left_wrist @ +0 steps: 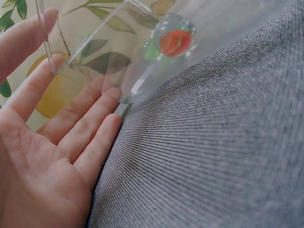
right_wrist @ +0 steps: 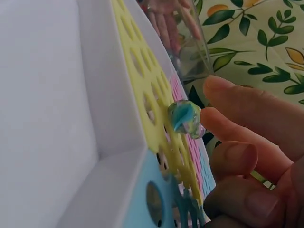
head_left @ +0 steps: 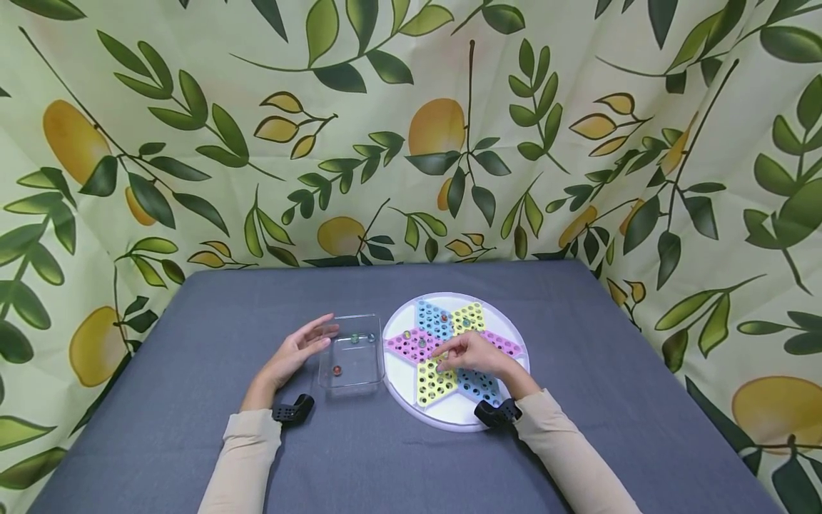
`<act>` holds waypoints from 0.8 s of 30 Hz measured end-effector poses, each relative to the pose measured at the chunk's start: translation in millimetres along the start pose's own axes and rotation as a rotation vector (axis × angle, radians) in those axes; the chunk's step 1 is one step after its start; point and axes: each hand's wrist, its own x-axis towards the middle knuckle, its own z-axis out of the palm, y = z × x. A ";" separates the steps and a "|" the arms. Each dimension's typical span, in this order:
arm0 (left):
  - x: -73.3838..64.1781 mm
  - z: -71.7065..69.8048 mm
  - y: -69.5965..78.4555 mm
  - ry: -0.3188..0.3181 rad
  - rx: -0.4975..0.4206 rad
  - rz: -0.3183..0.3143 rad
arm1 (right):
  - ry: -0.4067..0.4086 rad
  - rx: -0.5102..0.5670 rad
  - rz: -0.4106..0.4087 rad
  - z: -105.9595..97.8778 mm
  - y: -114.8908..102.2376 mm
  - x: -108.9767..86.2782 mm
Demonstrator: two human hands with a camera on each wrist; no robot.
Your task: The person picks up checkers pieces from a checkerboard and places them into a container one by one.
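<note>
At the left wall of a clear plastic box (head_left: 352, 386), my left hand (head_left: 299, 351) rests with fingers extended, the fingertips at its rim. The left wrist view shows these fingers (left_wrist: 80, 118) spread along the transparent side. An orange-red marble (head_left: 337, 370) and a few other glass marbles lie inside the box. My right hand (head_left: 472, 355) is over the Chinese checkers board (head_left: 401, 400), above a yellow point of its star. In the right wrist view, a blue-swirled glass marble (right_wrist: 184, 117) sits at that hand's fingertips, against the yellow holes; its lower fingers are loosely bent.
The round white board has a star with pink, blue and yellow points, with several marbles on its far and left parts. Dark grey cloth (head_left: 308, 471) covers the table. A leaf-and-fruit patterned curtain (head_left: 398, 178) stands behind the table and along both sides.
</note>
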 end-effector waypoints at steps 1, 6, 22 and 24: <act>-0.1 0.1 0.1 0.000 0.002 0.000 | -0.018 0.000 -0.004 -0.2 0.7 0.7; 0.0 0.3 0.1 0.000 0.003 0.002 | -0.065 -0.023 -0.012 -1.5 4.3 2.4; -2.2 0.2 -1.4 -0.003 0.002 0.010 | -0.068 0.027 0.043 0.9 7.1 2.5; -1.6 0.2 -1.3 -0.002 0.000 0.012 | -0.068 0.031 0.039 0.5 7.3 2.1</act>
